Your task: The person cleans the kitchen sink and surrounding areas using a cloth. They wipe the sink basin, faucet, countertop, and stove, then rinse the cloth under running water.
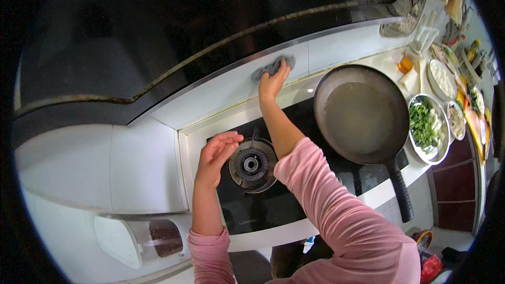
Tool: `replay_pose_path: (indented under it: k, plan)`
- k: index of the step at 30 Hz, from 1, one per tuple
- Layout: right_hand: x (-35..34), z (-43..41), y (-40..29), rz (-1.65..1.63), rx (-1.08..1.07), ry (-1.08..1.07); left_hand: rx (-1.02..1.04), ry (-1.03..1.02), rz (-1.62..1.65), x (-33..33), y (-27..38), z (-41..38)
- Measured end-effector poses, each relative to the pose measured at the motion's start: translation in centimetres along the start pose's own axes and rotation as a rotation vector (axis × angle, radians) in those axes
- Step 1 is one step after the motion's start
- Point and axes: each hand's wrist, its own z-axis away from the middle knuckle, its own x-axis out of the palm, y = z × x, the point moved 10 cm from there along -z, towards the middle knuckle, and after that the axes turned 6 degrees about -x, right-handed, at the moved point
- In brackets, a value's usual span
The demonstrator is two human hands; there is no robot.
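Note:
My right hand (273, 83) presses a grey cloth (262, 73) against the white wall tiles (221, 94) behind the stove. The cloth is bunched under my fingers. My left hand (217, 157) hovers near the left gas burner (251, 164), its fingers slightly bent and nothing in it. That burner shows no flame. A black glass cooktop (268, 216) lies below both hands. On its right side stands a large dark frying pan (361, 114) holding cloudy liquid, its handle (402, 195) pointing toward me. Whatever burner is under the pan is hidden.
A dark range hood (205, 19) hangs above the tiles. Right of the pan are a metal bowl of chopped greens (422, 126), a bowl of white food (442, 79) and a smaller bowl (456, 120). A knife (483, 132) rests on a cutting board (473, 126).

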Motion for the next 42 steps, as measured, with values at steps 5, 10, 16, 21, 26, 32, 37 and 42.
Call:
replay_pose_path:
  k: [5,10,16,21,26,32,37,42]
  plan:
    - [-3.7,1.8,8.0,-0.001,0.074,0.06,-0.059,-0.019,0.098,-2.9,-4.2,1.5]
    - [-4.2,0.2,15.2,0.859,0.012,-0.312,-0.028,-0.057,0.114,-5.5,-4.8,0.1]
    - [5.2,10.2,8.3,0.674,-0.222,-0.882,0.008,-0.072,0.245,-6.0,-3.9,-1.7]
    - [-4.3,-2.0,-1.0,-0.044,-0.155,0.128,0.006,0.024,0.286,-10.3,-5.6,-0.6]
    - [6.4,7.9,-6.9,-0.062,-0.409,0.176,0.011,0.367,0.533,-14.3,-8.0,0.8]
    - [4.6,5.8,-4.1,-0.146,-0.207,0.083,0.085,0.453,0.458,-17.3,-6.8,5.7]
    - [4.4,6.1,-2.1,0.093,-0.344,0.181,0.093,0.584,0.566,-19.8,-9.9,7.1]
    - [14.2,20.2,4.0,-0.068,0.162,-0.659,0.053,0.793,0.553,-21.1,-13.1,10.5]
